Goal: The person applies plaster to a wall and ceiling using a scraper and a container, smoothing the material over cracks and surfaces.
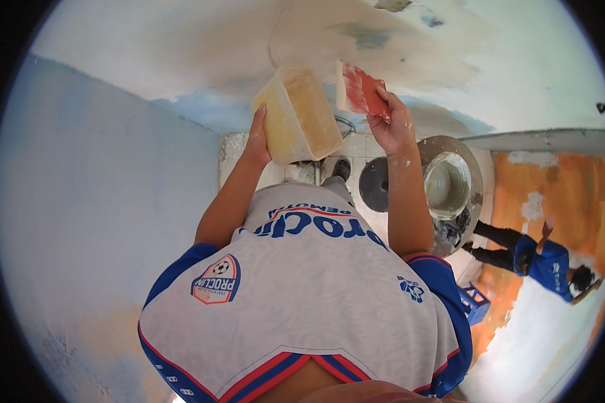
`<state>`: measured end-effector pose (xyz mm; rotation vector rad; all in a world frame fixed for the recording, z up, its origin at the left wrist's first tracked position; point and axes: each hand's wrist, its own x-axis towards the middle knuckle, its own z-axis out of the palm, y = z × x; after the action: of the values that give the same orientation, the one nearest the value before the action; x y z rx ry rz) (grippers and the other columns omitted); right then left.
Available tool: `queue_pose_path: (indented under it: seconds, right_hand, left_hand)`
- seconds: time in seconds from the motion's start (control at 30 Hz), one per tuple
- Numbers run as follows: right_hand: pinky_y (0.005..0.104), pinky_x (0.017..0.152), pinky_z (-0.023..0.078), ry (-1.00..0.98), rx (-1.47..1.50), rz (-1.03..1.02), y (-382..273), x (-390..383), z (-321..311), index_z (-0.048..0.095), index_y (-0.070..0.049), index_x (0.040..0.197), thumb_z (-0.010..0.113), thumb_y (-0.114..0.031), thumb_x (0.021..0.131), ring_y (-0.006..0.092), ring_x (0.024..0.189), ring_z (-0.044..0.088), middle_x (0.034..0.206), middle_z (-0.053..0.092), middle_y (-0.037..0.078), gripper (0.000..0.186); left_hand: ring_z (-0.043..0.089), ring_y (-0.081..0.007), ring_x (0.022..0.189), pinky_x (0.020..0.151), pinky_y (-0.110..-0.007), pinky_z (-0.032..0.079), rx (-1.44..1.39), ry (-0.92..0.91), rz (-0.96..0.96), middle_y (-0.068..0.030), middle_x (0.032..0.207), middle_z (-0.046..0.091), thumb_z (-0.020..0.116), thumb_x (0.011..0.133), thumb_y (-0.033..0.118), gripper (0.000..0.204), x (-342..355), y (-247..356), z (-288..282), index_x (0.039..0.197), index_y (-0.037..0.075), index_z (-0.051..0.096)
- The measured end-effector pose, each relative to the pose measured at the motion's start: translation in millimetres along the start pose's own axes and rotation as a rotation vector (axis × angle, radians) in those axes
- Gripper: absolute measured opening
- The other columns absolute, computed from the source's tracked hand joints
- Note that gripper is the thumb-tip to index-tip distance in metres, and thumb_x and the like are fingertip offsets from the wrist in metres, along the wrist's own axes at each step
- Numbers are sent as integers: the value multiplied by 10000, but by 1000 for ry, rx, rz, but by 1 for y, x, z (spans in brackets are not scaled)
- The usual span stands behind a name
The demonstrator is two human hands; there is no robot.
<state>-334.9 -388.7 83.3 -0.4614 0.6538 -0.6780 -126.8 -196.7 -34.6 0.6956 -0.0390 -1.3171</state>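
Note:
My left hand (259,138) grips the side of a translucent, yellowish plastic tub (282,124), which is tilted so its inside shows. Pale smears coat the tub's walls; how much it holds is hard to tell. A red putty spreader (366,93) with a pale edge is in my right hand (394,125), just right of the tub and apart from it. Whitish putty streaks its blade. Both hands are raised in front of my chest, close to the patchy wall (302,40), and specks of white mark my right forearm.
Right of my right forearm stands a large round basin (477,191) with a smeared pail (447,185) in it. A black disc (374,185) lies on the tiled floor. Farther right are a blue plastic stool (476,305) and a co-worker in blue (548,265) reaching to an orange-and-white wall (517,195).

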Motion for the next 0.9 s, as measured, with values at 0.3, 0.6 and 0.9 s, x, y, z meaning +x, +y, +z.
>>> queue_pose_path:
  seconds: [0.3,0.6,0.9]
  right_hand:
    - [234,472,436,-78,-145,80,-11,-38,-30,592,-49,1106,614,-135,948,88,578,579,820,666,51,181]
    - [260,430,414,46,-268,-350,0,-45,-13,615,-15,918,614,-103,933,131,531,570,677,640,66,89]
    - [456,547,483,787,-1023,-1467,51,88,67,595,-20,745,638,-80,795,351,547,594,662,607,160,89]
  left_hand:
    - [556,-322,1312,1114,-503,457,-10,-57,-88,-135,1453,540,400,1022,602,695,29,-26,21,1523,120,397]
    - [578,-304,1281,1094,-487,472,6,-45,-41,-111,1418,572,456,998,610,695,25,-14,3,1493,123,439]
    - [539,-304,1314,1107,-480,449,32,106,154,-102,1448,548,423,1024,583,661,-26,9,-37,1510,136,418]
